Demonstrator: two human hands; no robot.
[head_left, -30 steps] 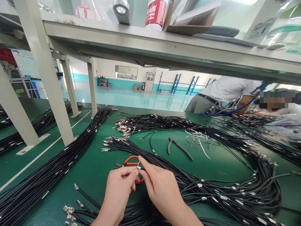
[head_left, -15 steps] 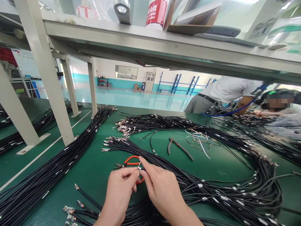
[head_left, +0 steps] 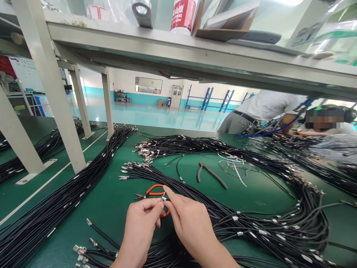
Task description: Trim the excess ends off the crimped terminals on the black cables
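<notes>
Close together, my two hands meet at the end of a black cable, which shows a small silver-white tip. My left hand is closed in a pinch at that tip, its thumb against the index finger. Around the black part, the thumb and fingers of my right hand are closed. Fingers hide most of the held end. Orange-handled scissors lie on the green table just behind my fingertips. A bundle of black cables with bare metal ends passes behind my right hand.
Grey-handled cutting pliers and loose thin wires lie beyond my hands. A long cable bundle runs along the left, beside metal shelf legs. An overhead shelf spans the top. Two people work at the far right.
The whole view has shifted slightly, moving the scene a little to the left. My hands keep nearly the same pinch on the cable end.
</notes>
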